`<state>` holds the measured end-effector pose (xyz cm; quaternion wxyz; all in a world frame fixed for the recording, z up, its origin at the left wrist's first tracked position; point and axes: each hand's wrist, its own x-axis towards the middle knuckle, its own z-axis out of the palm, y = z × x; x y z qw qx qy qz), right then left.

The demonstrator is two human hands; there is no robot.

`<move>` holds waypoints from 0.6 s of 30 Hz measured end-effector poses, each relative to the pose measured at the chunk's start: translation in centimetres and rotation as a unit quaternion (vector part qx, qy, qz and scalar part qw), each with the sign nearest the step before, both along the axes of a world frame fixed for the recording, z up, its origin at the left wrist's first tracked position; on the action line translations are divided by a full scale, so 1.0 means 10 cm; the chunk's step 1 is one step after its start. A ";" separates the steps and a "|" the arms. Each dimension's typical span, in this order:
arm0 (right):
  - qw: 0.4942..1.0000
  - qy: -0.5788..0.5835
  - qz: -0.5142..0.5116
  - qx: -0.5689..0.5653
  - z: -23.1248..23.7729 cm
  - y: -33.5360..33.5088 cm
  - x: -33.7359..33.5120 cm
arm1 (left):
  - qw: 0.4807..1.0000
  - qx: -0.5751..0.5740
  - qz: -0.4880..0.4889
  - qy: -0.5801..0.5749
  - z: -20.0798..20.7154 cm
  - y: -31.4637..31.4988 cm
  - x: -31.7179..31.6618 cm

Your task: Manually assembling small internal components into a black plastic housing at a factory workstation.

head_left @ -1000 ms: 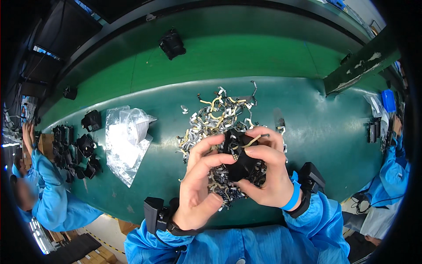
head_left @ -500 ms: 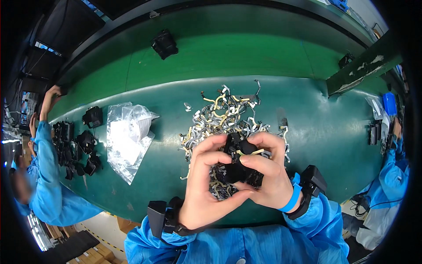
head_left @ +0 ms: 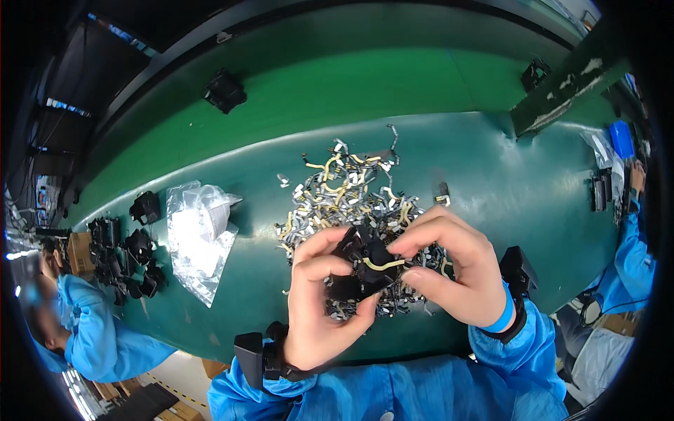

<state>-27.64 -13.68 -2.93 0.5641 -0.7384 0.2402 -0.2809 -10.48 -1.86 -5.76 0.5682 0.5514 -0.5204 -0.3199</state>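
My left hand [head_left: 317,305] is closed around a black moulded plastic part [head_left: 364,282], held over the pile of loose cables. A short yellowish flat cable [head_left: 379,266] sticks out of the part toward the right. On that side, my right hand [head_left: 456,270] has its index finger and thumb apart, on either side of the cable's free end. Whether a fingertip touches the part or cable I cannot tell. Beneath both hands the pile of small cables [head_left: 351,188], grey, white and yellow with connectors, spreads over the green table [head_left: 519,210].
A clear plastic bag [head_left: 200,235] lies left of the pile, with several black parts [head_left: 140,245] beyond it. Another black part [head_left: 225,91] rests on the far green strip. A green post [head_left: 569,95] stands at right. Co-workers in blue sleeves [head_left: 112,326] sit at both sides.
My right hand has drawn back to the right from the black part, its finger and thumb parting. More of the yellowish cable shows. The left co-worker's raised arm has come down.
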 end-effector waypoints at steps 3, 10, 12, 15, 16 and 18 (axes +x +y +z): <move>1.000 0.016 -0.022 0.012 0.04 0.02 0.02 | 0.995 0.038 -0.030 -0.082 0.01 0.02 0.00; 0.961 0.012 -0.085 -0.263 -0.03 0.00 0.03 | 0.995 0.051 -0.076 0.033 0.06 -0.01 -0.01; 0.945 0.008 -0.100 -0.312 -0.06 0.00 0.03 | 0.965 0.065 -0.167 0.193 0.06 -0.03 0.03; 0.918 -0.005 -0.114 -0.379 -0.10 0.02 0.04 | 0.930 0.119 -0.186 0.294 0.14 0.01 0.08; 0.910 -0.011 -0.116 -0.398 -0.10 0.02 0.05 | 0.906 0.144 -0.193 0.348 0.16 0.01 0.10; 0.907 -0.006 -0.114 -0.406 -0.05 0.03 0.04 | 0.903 0.156 -0.196 0.350 0.14 0.02 0.17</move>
